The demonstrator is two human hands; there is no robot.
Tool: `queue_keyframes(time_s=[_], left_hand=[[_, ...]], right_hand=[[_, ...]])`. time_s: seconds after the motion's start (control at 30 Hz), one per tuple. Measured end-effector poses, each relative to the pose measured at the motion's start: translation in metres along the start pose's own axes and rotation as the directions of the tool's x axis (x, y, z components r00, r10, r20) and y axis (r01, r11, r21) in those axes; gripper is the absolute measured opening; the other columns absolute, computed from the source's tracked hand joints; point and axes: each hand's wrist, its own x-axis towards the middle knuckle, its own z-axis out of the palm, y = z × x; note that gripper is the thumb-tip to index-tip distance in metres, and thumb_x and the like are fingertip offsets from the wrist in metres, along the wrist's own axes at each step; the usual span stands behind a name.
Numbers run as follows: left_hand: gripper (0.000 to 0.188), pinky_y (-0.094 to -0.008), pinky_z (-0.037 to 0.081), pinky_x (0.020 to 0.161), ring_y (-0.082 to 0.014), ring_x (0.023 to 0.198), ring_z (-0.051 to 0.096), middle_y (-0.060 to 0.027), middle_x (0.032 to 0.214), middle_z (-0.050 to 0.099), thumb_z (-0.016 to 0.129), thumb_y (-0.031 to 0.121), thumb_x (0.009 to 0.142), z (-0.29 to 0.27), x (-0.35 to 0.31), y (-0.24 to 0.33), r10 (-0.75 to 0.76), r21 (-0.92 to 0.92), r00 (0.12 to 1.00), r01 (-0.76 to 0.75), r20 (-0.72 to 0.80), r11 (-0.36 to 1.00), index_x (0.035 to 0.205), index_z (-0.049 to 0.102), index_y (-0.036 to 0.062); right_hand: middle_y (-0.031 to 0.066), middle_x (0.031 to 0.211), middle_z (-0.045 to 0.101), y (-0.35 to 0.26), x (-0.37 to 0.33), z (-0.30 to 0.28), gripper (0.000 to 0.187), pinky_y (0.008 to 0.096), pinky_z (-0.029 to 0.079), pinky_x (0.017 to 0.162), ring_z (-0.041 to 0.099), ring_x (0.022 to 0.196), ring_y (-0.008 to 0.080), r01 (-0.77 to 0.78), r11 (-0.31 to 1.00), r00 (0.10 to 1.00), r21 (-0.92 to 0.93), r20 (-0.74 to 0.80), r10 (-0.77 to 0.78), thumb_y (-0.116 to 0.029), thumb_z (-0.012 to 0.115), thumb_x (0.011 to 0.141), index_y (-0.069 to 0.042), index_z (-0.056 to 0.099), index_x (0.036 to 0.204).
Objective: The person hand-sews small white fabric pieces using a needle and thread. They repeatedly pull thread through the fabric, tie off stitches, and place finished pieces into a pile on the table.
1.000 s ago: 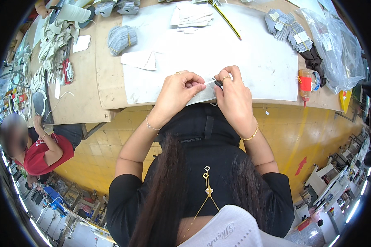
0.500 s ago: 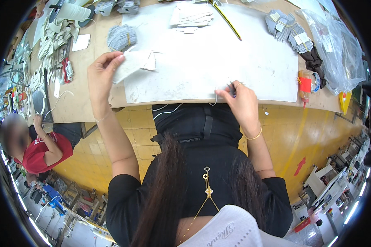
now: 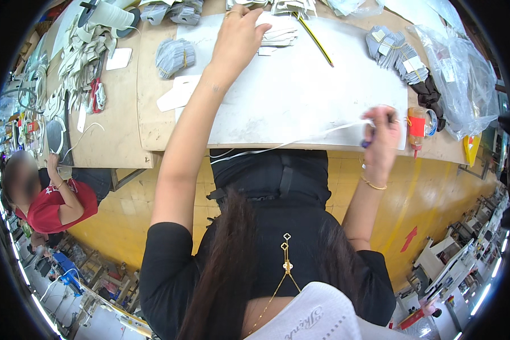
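My left hand is stretched to the far side of the table, over a pile of white cut pieces. Its thumb stands apart from the fingers, and nothing shows in its grasp. At the right, my right hand is closed on the end of a narrow white tape. The tape runs taut to the left, down toward my lap. A small dark tool with a purple-blue part is also in this hand, mostly hidden by the fingers. A white piece lies flat beside my left forearm.
Bundles of grey pieces sit on the table. Beyond are a yellow-black pencil and a spool. A bottle with a red label stands near the right edge, beside clear plastic bags. A person in red sits at left.
My left hand has let go of the white piece, now on the table, and moved up to the far pile. My right hand has moved right, drawing out the white tape.
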Motion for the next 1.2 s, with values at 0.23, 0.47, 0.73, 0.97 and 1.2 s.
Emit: queue_keyframes(time_s=[0.23,0.47,0.73,0.97,1.2], left_hand=[[0.040,-0.0435,0.051,0.097,-0.0377,0.109,0.064,-0.0257,0.110,0.067,0.082,0.026,0.081,0.024,0.037,-0.017,-0.203,0.101,0.917,0.179,0.343,0.979,0.110,0.074,-0.0006],[0.039,-0.0412,0.053,0.088,-0.0351,0.097,0.068,-0.0206,0.104,0.069,0.086,0.024,0.075,0.022,0.057,-0.026,-0.190,0.105,0.833,0.158,0.520,0.982,0.104,0.073,0.0013],[0.038,-0.0408,0.053,0.087,-0.0360,0.096,0.068,-0.0199,0.101,0.069,0.086,0.019,0.073,0.027,0.059,-0.030,-0.093,0.124,0.832,0.030,0.547,0.992,0.107,0.074,0.0058],[0.025,-0.0448,0.053,0.081,-0.0362,0.090,0.068,-0.0175,0.091,0.069,0.082,0.015,0.073,0.018,0.052,-0.014,-0.060,0.046,0.882,0.044,0.468,0.998,0.087,0.066,0.0035],[0.028,-0.0357,0.050,0.071,-0.0231,0.078,0.064,-0.0110,0.081,0.069,0.081,0.021,0.081,-0.010,0.047,-0.016,-0.140,-0.288,0.862,0.310,0.487,0.906,0.086,0.060,0.0034]], right_hand=[[0.0087,0.087,0.071,-0.106,0.020,-0.170,0.010,0.0216,0.038,0.045,0.061,0.069,0.0111,0.455,0.864,0.639,-0.216,-0.596,-0.486,-0.020,0.068,0.099,-0.010,0.066,0.096],[0.0156,0.088,0.072,-0.191,-0.011,-0.260,0.024,0.0284,0.045,0.050,0.066,0.072,0.0204,0.687,0.581,0.161,-0.437,-0.688,-0.708,-0.023,0.070,0.097,0.001,0.067,0.094],[0.0030,0.085,0.065,-0.122,0.007,-0.137,0.020,0.0173,0.032,0.040,0.053,0.059,0.0038,0.335,0.928,0.830,-0.161,-0.417,-0.371,-0.028,0.072,0.096,-0.008,0.066,0.097],[0.0081,0.144,0.059,0.032,0.051,0.090,0.011,0.0345,0.057,0.063,0.072,0.071,0.0238,0.714,0.516,0.670,-0.473,0.674,-0.310,-0.007,0.069,0.087,-0.005,0.061,0.095],[0.0021,0.146,0.057,0.056,0.063,0.137,0.006,0.0426,0.056,0.060,0.071,0.072,0.0288,0.780,0.196,0.625,-0.594,0.756,-0.193,-0.010,0.062,0.087,-0.008,0.059,0.092]])
